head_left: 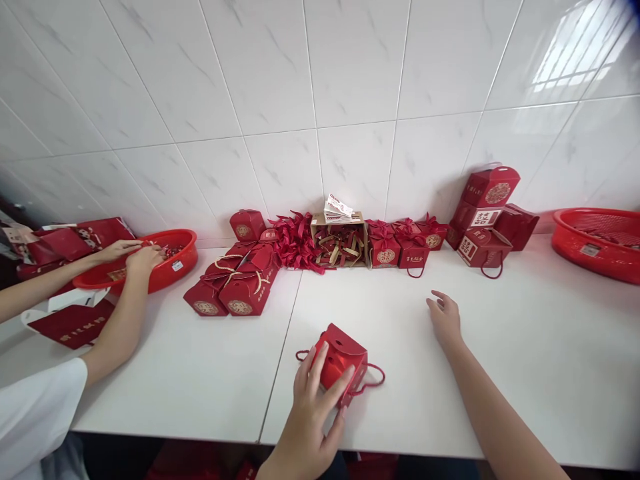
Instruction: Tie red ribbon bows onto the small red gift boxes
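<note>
A small red gift box [349, 345] with cord handles stands at the front of the white table. My left hand [317, 400] holds it, fingers over the top and thumb at the near side. The cord handles [376, 380] stick out on both sides of the box. My right hand [445, 317] is open above the table, fingers slightly bent and apart, with nothing in it. Nearest to it are a red box [413, 253] with a hanging cord and the stacked red boxes [483, 247] by the wall.
Several filled red boxes [240, 293] stand left of a pile of red ribbon bows [295, 240]. A carton [367, 257] of ribbon strips has white cards [337, 208] on it. A red basket [583, 257] is at right. At left, a co-worker's hands [143, 257] are in another red basket [185, 263].
</note>
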`<move>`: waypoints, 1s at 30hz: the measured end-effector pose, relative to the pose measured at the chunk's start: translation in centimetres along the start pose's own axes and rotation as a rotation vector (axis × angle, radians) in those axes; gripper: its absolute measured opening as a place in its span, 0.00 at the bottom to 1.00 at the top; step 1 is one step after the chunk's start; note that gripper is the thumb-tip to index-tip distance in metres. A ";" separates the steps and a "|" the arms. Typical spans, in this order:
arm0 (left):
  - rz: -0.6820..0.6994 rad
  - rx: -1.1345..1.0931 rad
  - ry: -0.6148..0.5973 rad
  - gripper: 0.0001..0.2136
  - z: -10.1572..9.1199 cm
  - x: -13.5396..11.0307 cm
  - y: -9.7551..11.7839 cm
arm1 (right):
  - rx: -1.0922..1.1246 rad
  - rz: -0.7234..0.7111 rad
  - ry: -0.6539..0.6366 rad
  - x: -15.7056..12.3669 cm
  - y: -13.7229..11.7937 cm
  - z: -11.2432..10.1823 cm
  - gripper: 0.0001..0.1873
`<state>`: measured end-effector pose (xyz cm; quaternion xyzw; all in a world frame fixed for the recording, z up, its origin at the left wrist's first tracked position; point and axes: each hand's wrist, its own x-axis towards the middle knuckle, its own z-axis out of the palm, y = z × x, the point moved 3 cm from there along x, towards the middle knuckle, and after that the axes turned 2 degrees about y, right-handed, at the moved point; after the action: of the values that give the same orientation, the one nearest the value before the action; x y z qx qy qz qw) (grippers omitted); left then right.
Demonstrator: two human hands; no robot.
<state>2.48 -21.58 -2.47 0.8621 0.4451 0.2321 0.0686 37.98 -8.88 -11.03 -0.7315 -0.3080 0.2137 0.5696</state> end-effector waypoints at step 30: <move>-0.328 0.014 0.079 0.15 7.3 21.9 -14.1 | -0.031 -0.151 -0.037 0.7 -0.3 1.0 0.13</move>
<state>6.35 4.95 -6.02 0.7686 0.5838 0.2486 0.0818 37.74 -7.60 -10.94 -0.7108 -0.3761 0.1787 0.5668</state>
